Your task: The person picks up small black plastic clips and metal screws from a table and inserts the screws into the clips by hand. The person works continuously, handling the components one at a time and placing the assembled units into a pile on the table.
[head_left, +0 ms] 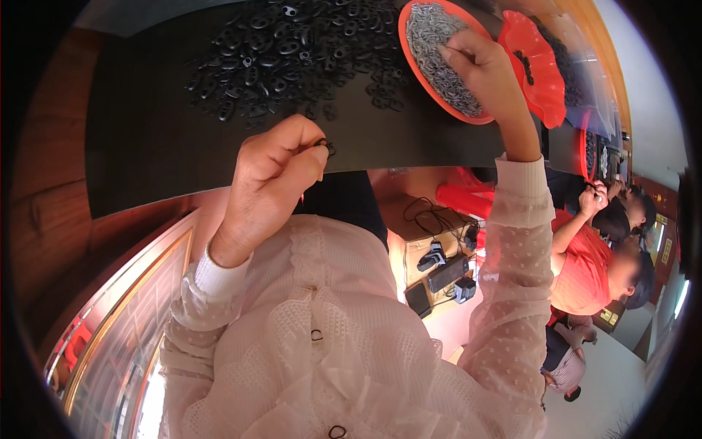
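My left hand is closed in a pinch above the table's near edge. A small black plastic piece sticks out between its thumb and forefinger; most of it is hidden by the fingers. At the right my right hand reaches over an orange-red bowl full of small grey metal pieces that look like springs. Its thumb and fingertips are pressed together at the springs, and whatever they hold is too small to tell. Across the far part of the table spreads a pile of black plastic pieces with holes, like cord locks.
A red wavy-rimmed dish with a few dark pieces stands right of the bowl. The dark table ends just before my body. Below it, a cardboard box carries chargers and cables. Other people sit at work on the right.
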Available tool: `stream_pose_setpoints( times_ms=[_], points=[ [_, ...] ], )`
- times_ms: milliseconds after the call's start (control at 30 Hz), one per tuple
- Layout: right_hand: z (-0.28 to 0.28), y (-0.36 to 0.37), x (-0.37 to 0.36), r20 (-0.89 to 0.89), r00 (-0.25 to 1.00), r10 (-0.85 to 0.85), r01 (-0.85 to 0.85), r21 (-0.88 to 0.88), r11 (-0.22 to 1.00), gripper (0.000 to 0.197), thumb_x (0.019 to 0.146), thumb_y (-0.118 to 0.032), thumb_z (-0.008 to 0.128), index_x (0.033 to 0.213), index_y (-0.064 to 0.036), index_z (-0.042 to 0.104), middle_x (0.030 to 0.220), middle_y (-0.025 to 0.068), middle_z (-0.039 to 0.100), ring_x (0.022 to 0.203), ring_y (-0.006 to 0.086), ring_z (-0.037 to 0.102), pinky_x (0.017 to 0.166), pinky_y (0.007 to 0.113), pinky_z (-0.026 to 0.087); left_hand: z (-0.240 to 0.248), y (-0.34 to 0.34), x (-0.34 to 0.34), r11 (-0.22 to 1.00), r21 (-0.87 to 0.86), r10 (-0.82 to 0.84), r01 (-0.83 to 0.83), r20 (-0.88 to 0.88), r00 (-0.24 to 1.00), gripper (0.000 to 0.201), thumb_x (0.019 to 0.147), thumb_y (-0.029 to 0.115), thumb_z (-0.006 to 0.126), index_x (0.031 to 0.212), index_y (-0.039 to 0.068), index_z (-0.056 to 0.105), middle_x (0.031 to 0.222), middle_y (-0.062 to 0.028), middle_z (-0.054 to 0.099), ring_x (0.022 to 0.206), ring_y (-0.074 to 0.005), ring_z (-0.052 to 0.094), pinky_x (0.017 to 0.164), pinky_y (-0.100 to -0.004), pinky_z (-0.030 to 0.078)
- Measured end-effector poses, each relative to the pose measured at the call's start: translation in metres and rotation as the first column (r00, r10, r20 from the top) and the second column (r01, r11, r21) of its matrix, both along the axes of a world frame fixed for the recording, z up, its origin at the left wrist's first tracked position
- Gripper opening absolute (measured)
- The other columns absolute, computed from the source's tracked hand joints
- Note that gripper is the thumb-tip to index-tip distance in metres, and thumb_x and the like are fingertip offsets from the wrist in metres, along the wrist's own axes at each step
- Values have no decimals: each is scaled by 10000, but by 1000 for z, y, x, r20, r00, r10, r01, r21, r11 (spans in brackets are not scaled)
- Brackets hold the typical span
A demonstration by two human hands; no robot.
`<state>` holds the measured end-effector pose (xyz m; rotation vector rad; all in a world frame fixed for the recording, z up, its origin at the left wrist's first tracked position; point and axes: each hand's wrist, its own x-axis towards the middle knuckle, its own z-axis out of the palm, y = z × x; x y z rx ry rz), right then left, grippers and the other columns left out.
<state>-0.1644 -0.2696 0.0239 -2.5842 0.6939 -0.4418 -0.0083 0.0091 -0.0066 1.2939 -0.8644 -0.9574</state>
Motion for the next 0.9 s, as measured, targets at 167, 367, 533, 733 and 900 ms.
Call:
stream_pose_setpoints(
  times_ms=[167,367,533,733,900],
  points=[
    [7,3,-3,6,998,-68,67,67,996,195,900,-183,640,867,5,598,675,-3,512,646,77,438,603,248,392,6,1,1,998,56,8,-6,-47,999,56,855,-11,548,806,2,572,651,19,538,575,-24,464,502,-199,379],
    [3,2,-8,20,996,-83,81,81,993,210,917,-193,614,899,16,602,692,6,510,652,84,454,609,260,398,5,0,1,999,36,3,-1,-57,998,57,868,-1,541,819,4,570,661,16,545,586,-24,472,504,-196,386],
    [13,11,-5,-9,987,-163,163,99,982,242,909,-204,596,892,37,606,672,96,547,626,168,511,614,312,426,2,2,2,1000,19,2,-1,-98,995,57,880,7,540,829,8,564,682,20,548,612,-22,462,525,-191,378],
    [15,20,-7,42,991,-129,127,50,991,234,931,-209,579,924,26,587,715,42,520,654,115,467,613,276,404,2,2,3,1000,5,-1,2,-137,991,68,908,47,528,855,22,562,697,10,560,590,-18,421,517,-189,337],
    [33,90,13,119,992,-48,5,337,942,204,940,-188,570,947,17,562,748,86,543,689,161,510,649,301,432,1,1,5,1000,-15,7,-10,-199,980,107,942,93,489,902,33,568,732,-24,589,560,-26,406,504,-185,300]
  ],
)
